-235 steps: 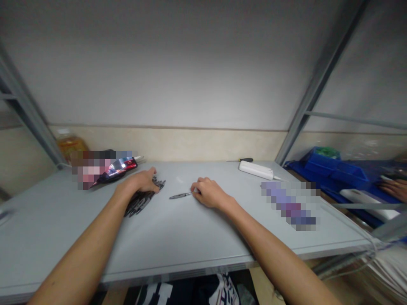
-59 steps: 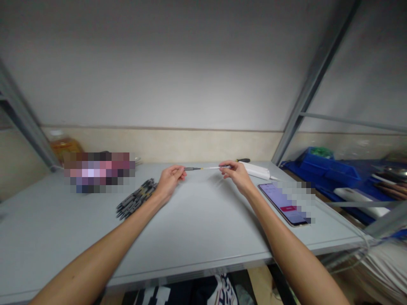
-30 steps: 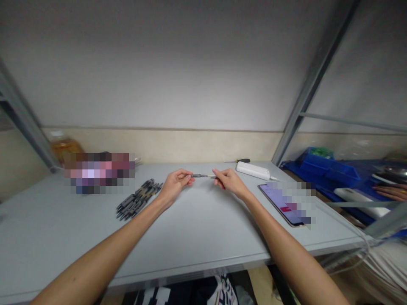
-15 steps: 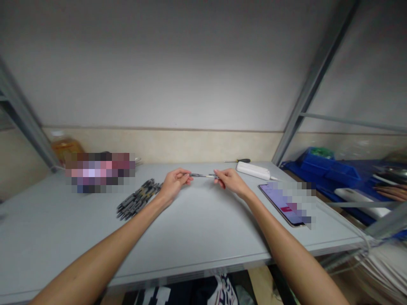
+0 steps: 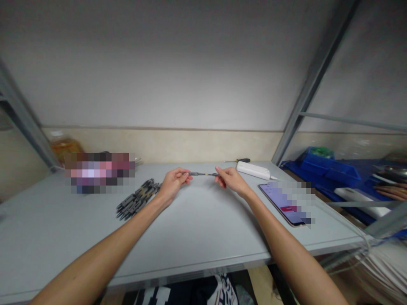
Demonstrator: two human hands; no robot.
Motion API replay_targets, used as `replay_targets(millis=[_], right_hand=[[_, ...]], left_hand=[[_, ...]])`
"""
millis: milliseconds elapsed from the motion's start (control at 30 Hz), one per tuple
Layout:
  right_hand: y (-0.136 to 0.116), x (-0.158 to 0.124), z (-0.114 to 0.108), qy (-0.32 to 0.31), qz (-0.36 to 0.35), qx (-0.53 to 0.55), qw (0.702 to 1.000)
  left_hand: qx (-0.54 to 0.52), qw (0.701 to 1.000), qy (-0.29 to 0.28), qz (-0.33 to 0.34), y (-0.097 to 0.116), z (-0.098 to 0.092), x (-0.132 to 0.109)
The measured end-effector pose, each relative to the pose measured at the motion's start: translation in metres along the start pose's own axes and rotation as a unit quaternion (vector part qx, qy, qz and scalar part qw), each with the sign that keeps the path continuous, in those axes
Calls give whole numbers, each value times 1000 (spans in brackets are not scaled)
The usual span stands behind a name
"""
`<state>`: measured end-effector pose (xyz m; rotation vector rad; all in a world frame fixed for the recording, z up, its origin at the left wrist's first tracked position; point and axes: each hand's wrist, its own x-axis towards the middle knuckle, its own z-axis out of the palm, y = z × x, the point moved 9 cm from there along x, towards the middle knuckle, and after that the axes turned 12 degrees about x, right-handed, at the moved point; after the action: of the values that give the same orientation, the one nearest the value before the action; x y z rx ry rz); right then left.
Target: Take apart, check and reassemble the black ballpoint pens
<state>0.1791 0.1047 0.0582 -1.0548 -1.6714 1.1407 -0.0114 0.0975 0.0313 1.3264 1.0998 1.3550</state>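
Observation:
A slender dark pen (image 5: 203,174) with a small yellow band near its middle is stretched level between my two hands, just above the table. My left hand (image 5: 173,183) pinches its left end between thumb and fingers. At the other end, my right hand (image 5: 229,180) is closed in a similar pinch. Whether the pen is one piece or parts meeting in the middle is too small to tell. Close beside my left wrist, a pile of similar dark pens (image 5: 135,202) with yellow bits lies on the table (image 5: 190,237).
Right of my hands are a white power strip (image 5: 253,170), a screwdriver (image 5: 242,160) and a phone (image 5: 282,205). A bottle of amber liquid (image 5: 66,146) stands back left beside a blurred-out object. Blue trays (image 5: 330,167) sit beyond the metal frame (image 5: 299,99) on the right.
Between my hands, the pale shiny stretch of the pen has given way to a darker stretch with a yellow band. Both hands stay nearly in place.

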Motion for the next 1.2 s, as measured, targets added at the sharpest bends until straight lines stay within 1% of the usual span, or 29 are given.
replay_targets(millis=[133,200,367,433,567,667,767,967,1033,1100,1200], right_hand=[[-11,0,-3,6,-46,59,997],[-13,-1,-2,0,-55,65,996],[-4,-1,-1,-5,-9,-9,1000],[-2,0,-2,5,1,-8,1000],[-7,2,-4,11,-41,44,998],[-9,3,-5,6,-65,48,997],[-8,1,-3,-8,-59,20,998],[-6,-2,0,-8,-7,2,1000],[-9,-3,1,-8,-23,14,1000],[-16,-2,-1,1,-59,25,998],[-20,-2,-3,14,-94,11,995]], left_hand=[[-8,1000,6,-5,-2,-2,1],[-9,1000,6,-6,-3,-2,1],[-4,1000,-1,-5,-1,0,0],[-6,1000,-1,-5,-1,0,0],[-18,1000,8,-19,-2,-2,0],[-22,999,8,-27,-2,-3,0],[-12,1000,3,-21,-2,-2,0],[-2,1000,-2,5,2,-1,1],[-11,1000,1,-5,1,-1,0],[-18,1000,4,-25,0,-1,-1],[-24,998,9,-50,-2,-1,-3]])
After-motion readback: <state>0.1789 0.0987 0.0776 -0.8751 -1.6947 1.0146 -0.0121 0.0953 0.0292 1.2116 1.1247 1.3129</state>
